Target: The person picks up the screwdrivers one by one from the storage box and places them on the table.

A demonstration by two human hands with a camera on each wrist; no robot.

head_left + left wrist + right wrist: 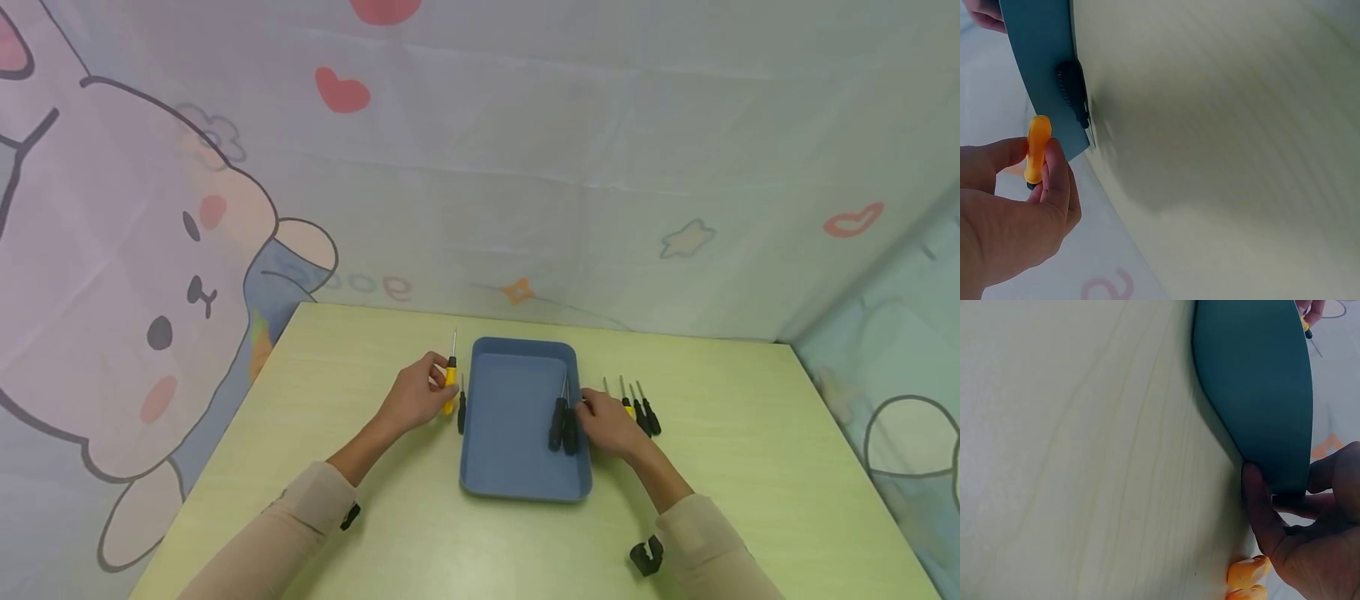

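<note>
In the head view, my left hand (420, 393) pinches a screwdriver (451, 387) by its yellow handle, shaft pointing up and away. The left wrist view shows the yellow handle (1038, 150) between thumb and fingers. Just right of it, a black screwdriver (461, 412) lies along the left wall of the blue tray (510, 487). My right hand (611, 425) grips that tray's right side; in the right wrist view the thumb presses the outer wall (1260, 394) and a finger bends at the rim. Two black-handled screwdrivers (557, 425) lie inside the tray, close to the right hand.
Right of my right hand, several screwdrivers (647, 408) lie side by side, partly hidden by it. Orange-yellow handles (1247, 575) show below the hand in the right wrist view. A printed cloth backdrop (562, 167) rises behind the pale table (720, 433).
</note>
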